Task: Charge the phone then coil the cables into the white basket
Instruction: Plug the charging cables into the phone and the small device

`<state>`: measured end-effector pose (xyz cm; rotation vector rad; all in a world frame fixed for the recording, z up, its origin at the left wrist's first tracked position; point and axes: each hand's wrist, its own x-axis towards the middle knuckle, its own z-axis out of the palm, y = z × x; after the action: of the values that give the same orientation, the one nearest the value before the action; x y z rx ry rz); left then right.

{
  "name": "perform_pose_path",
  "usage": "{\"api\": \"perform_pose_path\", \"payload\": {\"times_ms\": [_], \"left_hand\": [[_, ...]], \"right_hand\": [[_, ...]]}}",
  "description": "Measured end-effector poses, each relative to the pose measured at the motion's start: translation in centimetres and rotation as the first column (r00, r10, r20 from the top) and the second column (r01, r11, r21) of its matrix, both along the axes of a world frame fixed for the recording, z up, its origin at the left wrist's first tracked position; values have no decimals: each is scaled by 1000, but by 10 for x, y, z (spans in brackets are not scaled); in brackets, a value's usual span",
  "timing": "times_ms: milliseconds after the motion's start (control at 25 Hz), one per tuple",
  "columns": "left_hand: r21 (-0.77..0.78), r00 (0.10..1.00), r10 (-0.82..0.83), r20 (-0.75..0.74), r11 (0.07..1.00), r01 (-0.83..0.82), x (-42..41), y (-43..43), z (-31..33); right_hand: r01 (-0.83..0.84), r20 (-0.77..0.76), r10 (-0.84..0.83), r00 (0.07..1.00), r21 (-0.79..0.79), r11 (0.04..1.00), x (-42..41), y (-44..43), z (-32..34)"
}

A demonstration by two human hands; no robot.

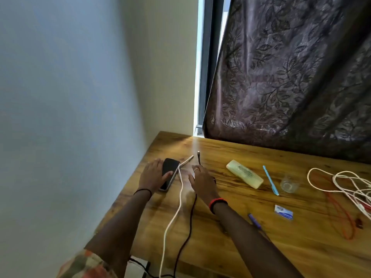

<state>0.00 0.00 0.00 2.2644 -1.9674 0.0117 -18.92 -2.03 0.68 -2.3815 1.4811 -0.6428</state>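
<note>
1. Since neither plug is in the phone (170,167) yet, a mix-up is the risk: the tips of the white cable (181,189) and the black cable (192,213) lie side by side just past it.
2. The left hand (152,175) rests flat on the phone with loose fingers, gripping nothing. A nudge could slide it off the worktop (230,247) edge by the wall.
3. The right hand (200,181) is spread over the black cable, holding nothing.
4. Off right: a green case (244,176), a blue pen (271,180), a glass (288,184) and tangled leads (345,188). Coiling could tip the glass. No white basket in view.
</note>
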Motion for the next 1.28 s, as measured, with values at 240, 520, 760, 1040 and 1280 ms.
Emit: {"api": "perform_pose_path", "payload": {"times_ms": [240,520,760,1040,1280], "left_hand": [[208,986,141,-91,971,-119,25,-16,-23],[415,908,310,-281,892,-176,36,-48,-29],[492,887,301,-350,865,-100,46,-63,-42],[467,906,299,-301,874,-133,42,-55,-38],[487,768,305,-563,873,11,55,-57,-35]], "right_hand": [[175,152,-213,965,231,957,47,-29,-25],[339,173,-418,892,357,870,72,-80,-19],[389,43,-445,895,413,823,89,-129,-22],[439,-12,-480,877,424,792,96,-147,-33],[301,265,-640,721,712,634,96,-155,-36]]}}
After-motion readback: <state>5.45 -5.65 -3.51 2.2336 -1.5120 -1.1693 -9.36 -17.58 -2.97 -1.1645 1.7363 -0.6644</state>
